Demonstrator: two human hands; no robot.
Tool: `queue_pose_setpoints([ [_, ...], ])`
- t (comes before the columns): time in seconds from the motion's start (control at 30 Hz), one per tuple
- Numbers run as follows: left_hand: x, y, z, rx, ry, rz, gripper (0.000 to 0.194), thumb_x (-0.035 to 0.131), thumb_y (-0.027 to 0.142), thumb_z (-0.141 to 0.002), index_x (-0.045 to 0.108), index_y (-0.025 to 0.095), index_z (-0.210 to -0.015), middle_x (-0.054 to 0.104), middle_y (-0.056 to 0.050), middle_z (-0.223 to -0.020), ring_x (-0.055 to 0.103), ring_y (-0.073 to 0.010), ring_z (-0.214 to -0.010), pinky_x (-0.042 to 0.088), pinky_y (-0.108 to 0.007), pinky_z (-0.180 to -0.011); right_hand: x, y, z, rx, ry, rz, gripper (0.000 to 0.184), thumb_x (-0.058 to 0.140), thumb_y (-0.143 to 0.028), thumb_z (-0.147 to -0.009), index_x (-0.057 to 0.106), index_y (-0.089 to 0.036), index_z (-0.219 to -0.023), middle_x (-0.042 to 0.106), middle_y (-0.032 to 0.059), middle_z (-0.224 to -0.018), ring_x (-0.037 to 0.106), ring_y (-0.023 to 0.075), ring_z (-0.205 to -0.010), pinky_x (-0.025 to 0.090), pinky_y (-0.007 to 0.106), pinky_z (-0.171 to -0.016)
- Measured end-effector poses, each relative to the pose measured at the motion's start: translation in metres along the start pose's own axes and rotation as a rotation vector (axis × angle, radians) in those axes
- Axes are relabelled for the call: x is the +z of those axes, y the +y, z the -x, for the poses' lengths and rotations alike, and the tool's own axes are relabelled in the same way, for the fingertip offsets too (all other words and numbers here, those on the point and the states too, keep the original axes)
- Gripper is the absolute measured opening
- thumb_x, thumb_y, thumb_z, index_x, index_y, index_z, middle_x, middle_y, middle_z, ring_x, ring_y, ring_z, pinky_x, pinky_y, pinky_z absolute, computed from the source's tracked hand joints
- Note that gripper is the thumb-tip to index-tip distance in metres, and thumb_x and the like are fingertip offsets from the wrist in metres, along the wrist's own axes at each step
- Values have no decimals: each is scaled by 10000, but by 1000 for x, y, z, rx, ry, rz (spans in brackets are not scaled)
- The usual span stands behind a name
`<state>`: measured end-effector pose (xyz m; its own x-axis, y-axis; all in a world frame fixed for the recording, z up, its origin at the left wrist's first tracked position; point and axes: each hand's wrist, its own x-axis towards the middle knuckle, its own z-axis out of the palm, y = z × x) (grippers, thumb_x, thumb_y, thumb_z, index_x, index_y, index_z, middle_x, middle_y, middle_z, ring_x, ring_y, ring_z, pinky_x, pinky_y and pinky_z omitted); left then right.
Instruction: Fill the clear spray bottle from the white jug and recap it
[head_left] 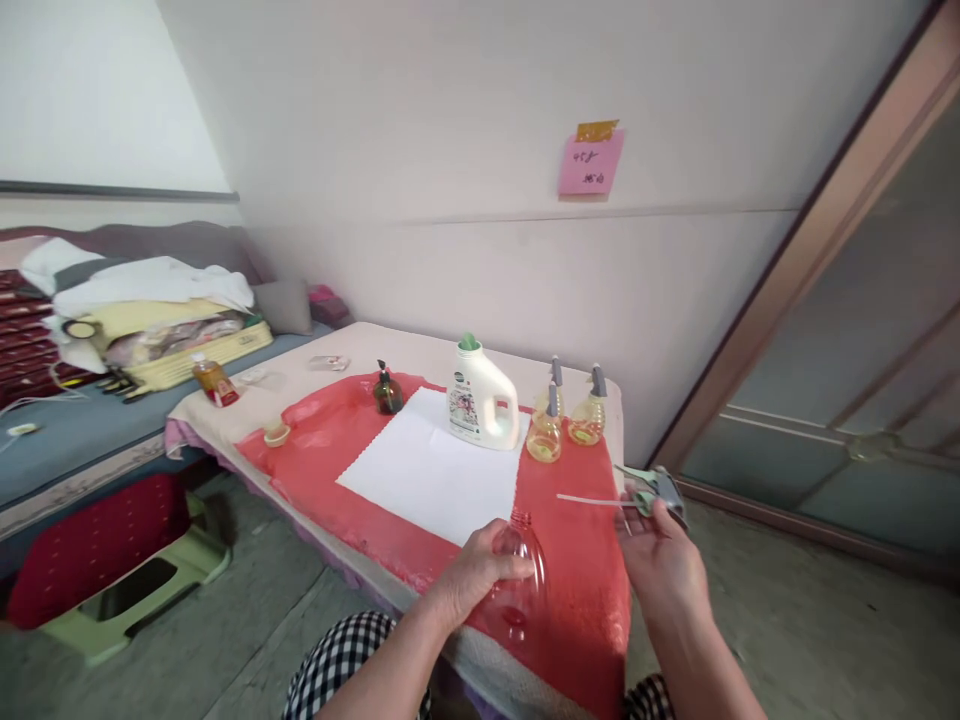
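Observation:
My left hand is closed around a clear plastic bottle with an open threaded neck, at the table's near edge. In my right hand, beyond the table's right edge, is a grey and green spray head; its thin pale tube points left above the red sheet. A white jug with a handle and a green piece in its mouth stands on a white cloth. To its right are several clear spray bottles with grey heads and some yellowish liquid low inside.
A dark pump bottle and a small pale bowl rest on the red plastic sheet. An amber bottle stands at the table's left edge. A green stool is on the floor at left; a sliding door is right.

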<state>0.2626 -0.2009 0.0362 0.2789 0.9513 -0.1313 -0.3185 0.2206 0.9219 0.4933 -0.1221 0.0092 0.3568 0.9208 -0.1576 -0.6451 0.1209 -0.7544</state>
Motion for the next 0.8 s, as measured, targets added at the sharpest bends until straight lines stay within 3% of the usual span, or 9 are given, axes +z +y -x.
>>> queue_pose_setpoints([
  [0.1,-7,4,-7,155,326,1,371,818,308,-562,680,144,-865,677,-59,-818,629,-230,-810,469,-337,-772,3,6,4,-63,-10,100,394,783,-373,-612,606,-234,-936,652,-27,-909,629,101,-767,534,216,-684],
  [0.2,-25,20,-11,325,635,52,455,827,359,-544,631,170,-908,650,-39,-839,623,-216,-841,466,-322,-797,16,25,23,-121,-111,272,460,831,-377,-580,636,-237,-972,671,-22,-899,624,116,-734,512,198,-622],
  [0.3,-50,53,-10,518,939,157,469,721,466,-697,555,214,-1056,614,-31,-979,610,-192,-938,465,-306,-823,31,47,47,-186,-294,508,415,835,-380,-618,681,-189,-953,702,40,-905,643,182,-794,535,248,-683],
  [0.37,-68,80,-8,638,1077,238,446,626,507,-787,514,238,-1126,589,-33,-1062,604,-179,-969,475,-298,-805,38,59,61,-250,-438,657,361,816,-367,-666,694,-180,-951,709,63,-892,654,214,-807,548,276,-713],
  [0.47,-96,112,-1,800,1213,327,435,605,476,-813,499,249,-1168,573,-33,-1159,594,-169,-1029,477,-298,-843,46,73,74,-375,-652,827,298,734,-361,-761,692,-209,-1014,712,80,-945,676,243,-837,570,304,-730],
  [0.6,-136,126,14,1009,1370,412,385,667,352,-765,568,211,-1109,608,-40,-1145,606,-190,-1042,485,-337,-885,70,96,77,-522,-959,976,280,581,-239,-849,663,-259,-1116,659,80,-1169,630,248,-1085,535,342,-938],
  [0.7,-155,128,22,1064,1429,445,325,649,352,-787,588,210,-1074,606,-35,-1159,599,-198,-1080,487,-345,-900,105,128,67,-572,-1191,1044,426,485,-112,-838,613,-266,-1213,604,74,-1266,576,220,-1178,494,356,-1017],
  [0.8,-160,131,22,1094,1436,398,298,652,343,-798,599,208,-1059,612,-33,-1166,603,-196,-1084,475,-346,-930,150,174,46,-612,-1350,1094,438,464,-84,-851,600,-242,-1237,566,91,-1314,540,222,-1220,475,380,-1044],
])
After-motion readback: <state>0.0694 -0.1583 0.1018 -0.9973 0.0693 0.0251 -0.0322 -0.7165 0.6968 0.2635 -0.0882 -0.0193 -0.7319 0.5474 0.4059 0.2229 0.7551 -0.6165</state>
